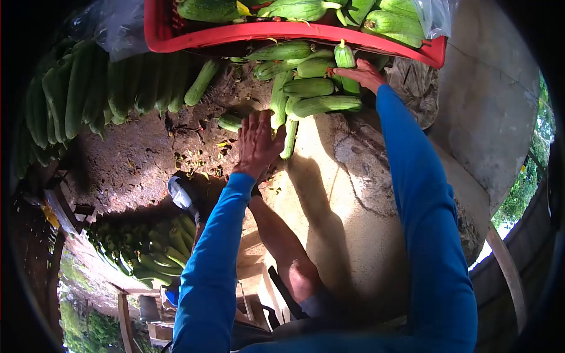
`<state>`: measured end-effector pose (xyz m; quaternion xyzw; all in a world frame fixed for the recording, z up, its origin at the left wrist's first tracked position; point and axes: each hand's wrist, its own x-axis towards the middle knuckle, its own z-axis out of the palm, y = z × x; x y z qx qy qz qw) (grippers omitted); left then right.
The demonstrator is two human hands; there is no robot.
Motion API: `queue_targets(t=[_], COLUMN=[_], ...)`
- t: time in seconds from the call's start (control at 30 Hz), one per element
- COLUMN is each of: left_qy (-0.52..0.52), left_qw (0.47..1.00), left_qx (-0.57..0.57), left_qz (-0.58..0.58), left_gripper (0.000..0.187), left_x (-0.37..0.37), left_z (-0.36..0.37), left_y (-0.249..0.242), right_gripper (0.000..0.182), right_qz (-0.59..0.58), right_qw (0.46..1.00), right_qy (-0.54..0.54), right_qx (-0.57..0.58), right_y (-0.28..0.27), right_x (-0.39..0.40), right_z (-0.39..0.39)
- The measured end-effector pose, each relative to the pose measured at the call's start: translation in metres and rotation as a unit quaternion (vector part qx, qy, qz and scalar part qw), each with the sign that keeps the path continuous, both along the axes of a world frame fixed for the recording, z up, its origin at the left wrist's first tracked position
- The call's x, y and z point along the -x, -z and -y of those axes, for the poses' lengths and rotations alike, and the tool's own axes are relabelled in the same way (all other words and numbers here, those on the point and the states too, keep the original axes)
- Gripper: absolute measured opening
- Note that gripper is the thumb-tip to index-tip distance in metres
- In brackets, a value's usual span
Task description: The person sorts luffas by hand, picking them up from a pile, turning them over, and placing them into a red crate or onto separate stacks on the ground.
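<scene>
My left hand (257, 141) reaches out over the ground with its fingers stretched. Close by its fingertips lie a short green gourd (229, 122) and the long gourds of a loose pile. My right hand (366, 75) is at the pile's right side, its fingers extended and pointing left. Just above them a small gourd (344, 55) stands on end. Several gourds lie stacked left of that hand, among them one long gourd (326, 106) at the near edge. Neither hand shows a gourd in its grasp, though the right palm is hidden.
A red plastic crate (294, 34) with gourds and clear plastic (434, 17) stands at the top. Long gourds (76, 94) line the ground at left. Another heap of green produce (156, 247) lies at lower left, near a shoe (182, 194). A pale concrete slab (471, 117) rises at right.
</scene>
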<state>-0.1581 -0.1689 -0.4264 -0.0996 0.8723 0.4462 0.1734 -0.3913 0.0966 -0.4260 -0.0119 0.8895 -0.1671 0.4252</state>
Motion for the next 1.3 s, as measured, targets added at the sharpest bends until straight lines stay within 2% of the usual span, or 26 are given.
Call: queue_targets(t=[0.03, 0.07, 0.1, 0.13, 0.2, 0.23, 0.3, 0.33, 0.37, 0.4, 0.47, 0.57, 0.63, 0.73, 0.77, 0.8, 0.83, 0.93, 0.97, 1.03, 1.07, 1.1, 1.13, 1.17, 1.23, 1.3], left_qy=[0.013, 0.021, 0.028, 0.063, 0.108, 0.108, 0.078, 0.078, 0.076, 0.074, 0.096, 0.113, 0.197, 0.158, 0.156, -0.038, -0.23, -0.303, -0.304, -0.094, -0.087, -0.269, -0.273, -0.277, -0.346, -0.354], left_qw=[0.999, 0.998, 0.997, 0.996, 0.986, 0.986, 0.99, 0.99, 0.99, 0.988, 0.982, 0.974, 0.921, 0.902, 0.903, 0.889, 0.821, 0.801, 0.799, 0.903, 0.866, 0.719, 0.705, 0.69, 0.641, 0.643], left_qx=[0.035, 0.05, 0.067, 0.055, 0.009, 0.008, 0.038, 0.04, 0.017, -0.006, -0.025, -0.051, -0.127, -0.209, -0.209, -0.354, -0.476, -0.437, -0.436, -0.418, -0.479, -0.531, -0.546, -0.56, -0.568, -0.563], left_qz=[-0.001, -0.017, -0.031, 0.017, 0.124, 0.125, 0.107, 0.11, 0.121, 0.132, 0.161, 0.19, 0.311, 0.342, 0.343, 0.289, 0.216, 0.275, 0.28, 0.039, 0.113, 0.358, 0.362, 0.365, 0.383, 0.379], left_gripper=[0.056, 0.063, 0.07, 0.075, 0.088, 0.088, 0.088, 0.088, 0.082, 0.076, 0.082, 0.085, 0.065, 0.08, 0.08, 0.077, 0.075, 0.07, 0.07, 0.048, 0.056, 0.058, 0.056, 0.054, 0.051, 0.05], left_x=[0.026, 0.045, 0.059, 0.076, 0.097, 0.098, 0.093, 0.094, 0.096, 0.097, 0.093, 0.106, 0.114, 0.06, 0.039, 0.007, -0.014, -0.023, -0.039, -0.065, -0.052, -0.032, -0.038, -0.038, -0.046, -0.046], left_z=[-0.017, -0.035, -0.049, -0.057, -0.068, -0.074, -0.08, -0.078, -0.072, -0.067, -0.061, -0.043, -0.024, 0.001, 0.005, 0.011, 0.016, 0.018, 0.015, 0.012, 0.013, 0.007, 0.001, -0.002, -0.007, 0.004], left_y=[0.006, 0.017, 0.03, 0.038, 0.045, 0.053, 0.066, 0.064, 0.06, 0.055, 0.061, 0.059, 0.052, 0.109, 0.108, 0.094, 0.084, 0.06, 0.072, 0.091, 0.078, 0.066, 0.078, 0.079, 0.074, 0.054], right_gripper=[0.065, 0.06, 0.063, 0.063, 0.042, 0.042, 0.027, 0.03, 0.03, 0.028, 0.027, 0.035, 0.035, 0.035, 0.035, 0.035, 0.035, 0.041, 0.042, 0.046, 0.043, 0.042, 0.041, 0.041, 0.039, 0.042], right_qz=[0.027, 0.011, 0.103, 0.105, 0.22, 0.221, 0.047, 0.061, 0.062, 0.117, 0.185, 0.226, 0.22, 0.267, 0.268, 0.263, 0.257, 0.274, 0.278, 0.3, 0.307, 0.314, 0.311, 0.312, 0.303, 0.341], right_qw=[0.998, 1.0, 0.992, 0.992, 0.934, 0.933, 0.864, 0.868, 0.868, 0.893, 0.926, 0.915, 0.926, 0.921, 0.921, 0.917, 0.912, 0.902, 0.9, 0.895, 0.896, 0.895, 0.917, 0.903, 0.917, 0.897], right_qy=[-0.001, -0.02, -0.013, -0.012, -0.281, -0.282, -0.465, -0.412, -0.411, -0.322, -0.172, -0.128, -0.111, -0.039, -0.04, -0.059, -0.079, -0.076, -0.06, -0.062, -0.017, 0.027, 0.054, 0.084, 0.082, 0.126], right_qx=[-0.049, -0.013, -0.066, -0.068, -0.024, -0.025, 0.186, 0.269, 0.273, 0.291, 0.279, 0.308, 0.287, 0.281, 0.281, 0.295, 0.309, 0.326, 0.33, 0.323, 0.319, 0.314, 0.242, 0.285, 0.247, 0.25], right_y=[-0.005, 0.002, 0.01, 0.006, -0.005, 0.001, 0.014, 0.006, 0.008, 0.009, 0.018, 0.019, 0.016, 0.008, 0.01, 0.014, 0.02, 0.035, 0.035, 0.034, 0.031, 0.03, 0.033, 0.035, 0.017, 0.015], right_x=[0.003, 0.005, 0.015, 0.026, 0.043, 0.044, 0.039, 0.032, 0.032, 0.03, 0.024, 0.024, 0.024, 0.018, 0.017, 0.016, 0.014, 0.004, -0.001, -0.012, -0.021, -0.028, -0.036, -0.043, -0.052, -0.07], right_z=[0.003, -0.005, -0.013, -0.016, -0.02, -0.026, -0.032, -0.023, -0.019, -0.016, -0.02, -0.015, -0.012, 0.006, 0.015, 0.022, 0.03, 0.054, 0.062, 0.082, 0.091, 0.103, 0.116, 0.121, 0.134, 0.138])
